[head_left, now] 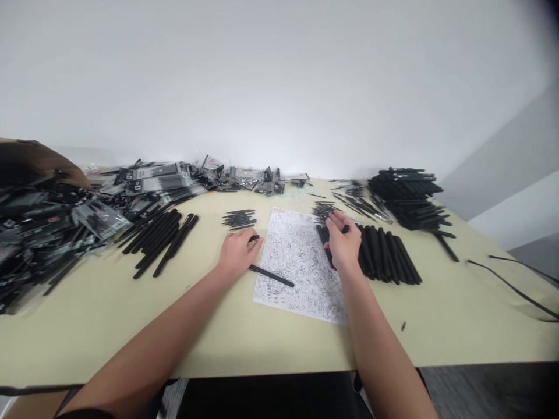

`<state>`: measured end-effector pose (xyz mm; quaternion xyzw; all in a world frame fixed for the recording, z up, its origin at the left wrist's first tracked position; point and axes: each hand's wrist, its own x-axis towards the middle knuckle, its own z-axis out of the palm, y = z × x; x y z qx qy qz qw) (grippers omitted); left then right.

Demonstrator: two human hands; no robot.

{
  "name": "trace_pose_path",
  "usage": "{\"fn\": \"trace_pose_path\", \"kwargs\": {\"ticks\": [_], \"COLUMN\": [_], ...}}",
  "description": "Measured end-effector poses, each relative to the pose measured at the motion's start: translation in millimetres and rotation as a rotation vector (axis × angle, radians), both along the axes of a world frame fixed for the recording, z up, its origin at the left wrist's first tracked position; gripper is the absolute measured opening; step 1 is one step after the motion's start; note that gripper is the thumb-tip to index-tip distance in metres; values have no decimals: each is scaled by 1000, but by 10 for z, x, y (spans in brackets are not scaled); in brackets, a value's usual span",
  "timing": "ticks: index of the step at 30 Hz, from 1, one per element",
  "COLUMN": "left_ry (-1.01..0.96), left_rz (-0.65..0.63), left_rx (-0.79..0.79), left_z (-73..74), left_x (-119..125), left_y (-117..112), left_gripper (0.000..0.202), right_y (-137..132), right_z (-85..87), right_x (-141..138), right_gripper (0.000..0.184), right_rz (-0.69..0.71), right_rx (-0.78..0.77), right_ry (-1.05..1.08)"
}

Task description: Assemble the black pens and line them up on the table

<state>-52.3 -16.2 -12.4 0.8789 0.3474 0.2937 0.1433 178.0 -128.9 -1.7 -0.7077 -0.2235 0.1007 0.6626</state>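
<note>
Fingers (250, 243) of my left hand (236, 255) are closed together around a small black piece (254, 238), but the hand hides most of it. Just below this hand, one loose black pen (271, 276) lies across the left edge of a printed paper sheet (297, 262), and it seems to touch my palm. My right hand (345, 241) is cupped down over the left end of a long row of black pens (386, 256). It touches them, but I cannot tell if its fingers really grasp any pen.

The paper sheet lies flat on the desk (437, 331), between my two hands, so it stands in the way from one hand to the other. On the far side of the sheet is a small bunch of thin black pieces (239, 219). Another bunch (323, 210) is just beyond my right hand. To the left lies a group of black pens (159, 241), and after it a big heap of pens packed in clear bags (48, 233). More packs (174, 180) spread along the far edge. On the far right is a high stack of black pens (406, 198), and thin black cords (515, 289) lie near the right edge.
</note>
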Motion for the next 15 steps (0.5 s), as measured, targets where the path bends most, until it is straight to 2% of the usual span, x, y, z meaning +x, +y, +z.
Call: {"fn": "trace_pose_path", "kwargs": {"ticks": [6,15], "left_ry": [-12,-4], "left_rz": [-7,-9], "left_rx": [-8,-21], "left_z": [16,12], "left_x": [-5,-5], "left_y": [-5,-5], "left_gripper": [11,12], "right_y": [-1,1], "right_z": [-52,-63], "right_x": [77,122], "right_gripper": [50,58], "right_rz": [-57,-77], "right_rx": [-4,-15], "right_ry": [23,123]}}
